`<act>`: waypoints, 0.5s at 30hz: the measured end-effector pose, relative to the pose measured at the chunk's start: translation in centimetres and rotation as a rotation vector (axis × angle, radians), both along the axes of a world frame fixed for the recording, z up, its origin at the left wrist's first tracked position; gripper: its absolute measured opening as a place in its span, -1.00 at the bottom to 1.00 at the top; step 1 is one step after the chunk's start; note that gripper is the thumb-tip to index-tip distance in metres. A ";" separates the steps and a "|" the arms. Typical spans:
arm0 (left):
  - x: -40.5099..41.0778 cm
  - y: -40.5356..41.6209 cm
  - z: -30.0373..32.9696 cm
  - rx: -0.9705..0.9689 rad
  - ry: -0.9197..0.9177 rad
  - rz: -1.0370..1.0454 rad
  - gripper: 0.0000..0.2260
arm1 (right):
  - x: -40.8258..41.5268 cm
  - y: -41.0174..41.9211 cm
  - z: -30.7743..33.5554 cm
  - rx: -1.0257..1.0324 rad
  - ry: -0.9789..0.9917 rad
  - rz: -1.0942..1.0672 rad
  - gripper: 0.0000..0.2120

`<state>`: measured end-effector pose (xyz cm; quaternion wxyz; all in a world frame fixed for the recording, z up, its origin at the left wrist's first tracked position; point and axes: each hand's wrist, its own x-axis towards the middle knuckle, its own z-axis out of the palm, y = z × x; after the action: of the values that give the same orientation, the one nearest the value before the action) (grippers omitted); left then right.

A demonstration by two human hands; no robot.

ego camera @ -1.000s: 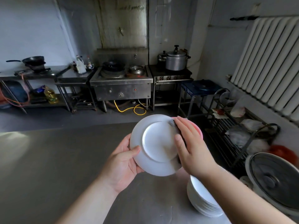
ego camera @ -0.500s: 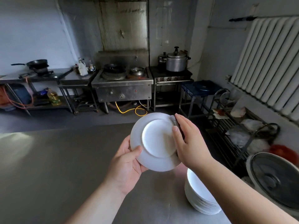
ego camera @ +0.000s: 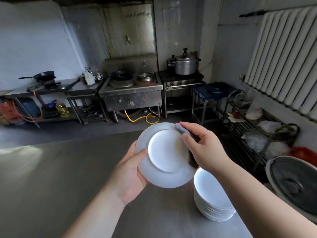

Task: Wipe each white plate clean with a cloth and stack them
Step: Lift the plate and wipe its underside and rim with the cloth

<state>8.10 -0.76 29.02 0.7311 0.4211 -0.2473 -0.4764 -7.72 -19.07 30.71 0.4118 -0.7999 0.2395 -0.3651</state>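
While the left hand (ego camera: 132, 172) grips a white plate (ego camera: 163, 157) by its left rim, thumb curled over the upturned underside, the right hand (ego camera: 204, 146) pinches a grey cloth (ego camera: 181, 129) against the plate's upper right edge. Below, a stack of plates (ego camera: 214, 201) sits on the steel table (ego camera: 51, 177).

Our left hand (ego camera: 132, 176) gripping a white plate (ego camera: 163, 157) by its left rim, underside toward us, our right hand (ego camera: 204, 146) pressing a grey cloth (ego camera: 181, 130) on its upper right edge, stack of white plates (ego camera: 212, 200) on the steel tabletop (ego camera: 51, 177) below, stove (ego camera: 132, 93) and pressure cooker (ego camera: 185, 64) behind.
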 end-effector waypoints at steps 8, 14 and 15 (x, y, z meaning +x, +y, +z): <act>-3.6 0.1 -1.9 -0.081 0.063 0.175 -0.54 | -3.3 7.6 -6.0 -0.245 0.136 0.002 -0.29; -6.5 -0.1 -2.6 -0.119 0.121 0.244 -0.61 | -3.4 2.2 -3.1 -0.180 0.187 0.088 -0.50; -7.1 -0.4 -2.7 -0.131 0.135 0.257 -0.60 | -3.7 2.9 -3.8 -0.177 0.141 0.081 -0.52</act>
<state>0.99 -1.21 26.36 0.8269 0.3677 -0.1724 -0.3890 -11.40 -16.17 26.93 0.3362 -0.8657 0.2024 -0.3107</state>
